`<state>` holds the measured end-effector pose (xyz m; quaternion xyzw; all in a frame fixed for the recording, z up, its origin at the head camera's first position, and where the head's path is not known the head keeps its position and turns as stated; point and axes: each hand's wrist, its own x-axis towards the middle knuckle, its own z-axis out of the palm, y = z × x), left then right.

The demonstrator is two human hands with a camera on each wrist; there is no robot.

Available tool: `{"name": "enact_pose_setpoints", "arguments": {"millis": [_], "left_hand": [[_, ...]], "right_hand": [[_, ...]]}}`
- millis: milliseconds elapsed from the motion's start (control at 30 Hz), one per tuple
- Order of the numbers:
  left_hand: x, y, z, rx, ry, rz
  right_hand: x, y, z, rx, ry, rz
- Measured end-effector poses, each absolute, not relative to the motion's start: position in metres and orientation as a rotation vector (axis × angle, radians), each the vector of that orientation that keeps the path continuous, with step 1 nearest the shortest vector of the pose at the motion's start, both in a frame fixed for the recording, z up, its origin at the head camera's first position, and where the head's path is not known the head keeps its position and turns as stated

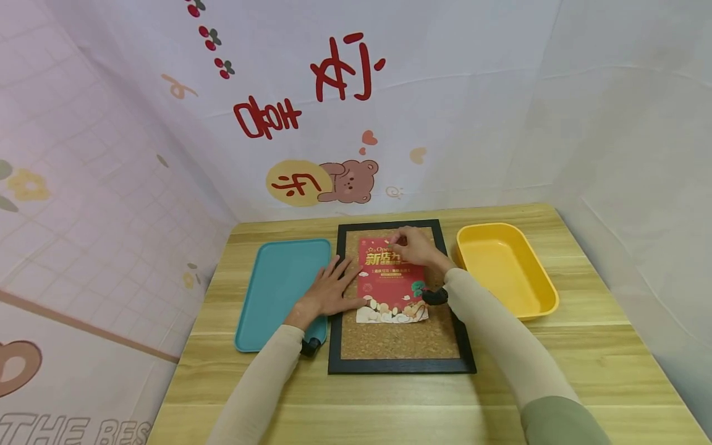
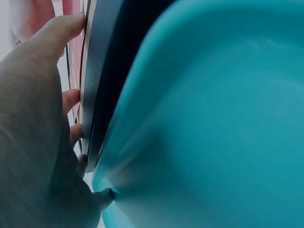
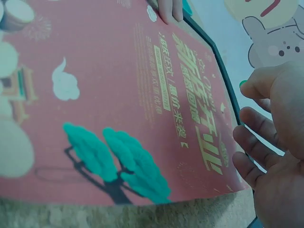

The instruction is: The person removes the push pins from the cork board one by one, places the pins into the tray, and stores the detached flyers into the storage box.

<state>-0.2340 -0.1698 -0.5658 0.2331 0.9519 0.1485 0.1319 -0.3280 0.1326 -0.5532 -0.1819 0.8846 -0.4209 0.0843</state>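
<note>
From my station I watch both hands working over a cork board [image 1: 400, 343] with a black frame [image 1: 400, 366], which lies on the wood-grain desk [image 1: 400, 408] in the lower middle of the head view. A red poster [image 1: 389, 287] with gold lettering lies on the cork, just right of the frame's center in that view, its pale, cloud-patterned end toward the bottom of the picture.

I see the left hand [image 1: 328, 293] spread wide at the poster's left side, fingers pointing up and right across the frame's left edge, thumb reaching toward the poster's lower left. Its wrist view shows the fingertips along the board's edge, one of them right by the rim of the teal tray.

The right hand [image 1: 414, 247] is over the poster's upper right part, thumb and forefinger drawn together. In its wrist view, I make out a small green piece [image 3: 243, 83] pinched at the fingertips; too little shows for me to tell its shape.

The teal tray [image 1: 286, 278] sits left of the board, close beside it, and a yellow tray [image 1: 508, 272] sits to the right. Behind the desk, my head view takes in a white cloth [image 1: 473, 136] printed with a bear [image 1: 356, 182] and red characters [image 1: 339, 68].
</note>
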Motion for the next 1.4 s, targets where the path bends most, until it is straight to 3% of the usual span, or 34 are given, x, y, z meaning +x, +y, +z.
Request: {"name": "enact_pose_setpoints", "arguments": {"millis": [633,1400], "left_hand": [[-0.235,-0.169,-0.563,0.692,2.769,0.420],[-0.236,-0.170,-0.567,0.681,2.758,0.426]], "right_hand": [[-0.307,0.154,-0.527,-0.668,2.655,-1.265],[-0.272,0.227,-0.505,-0.641,2.685,-1.301]]}}
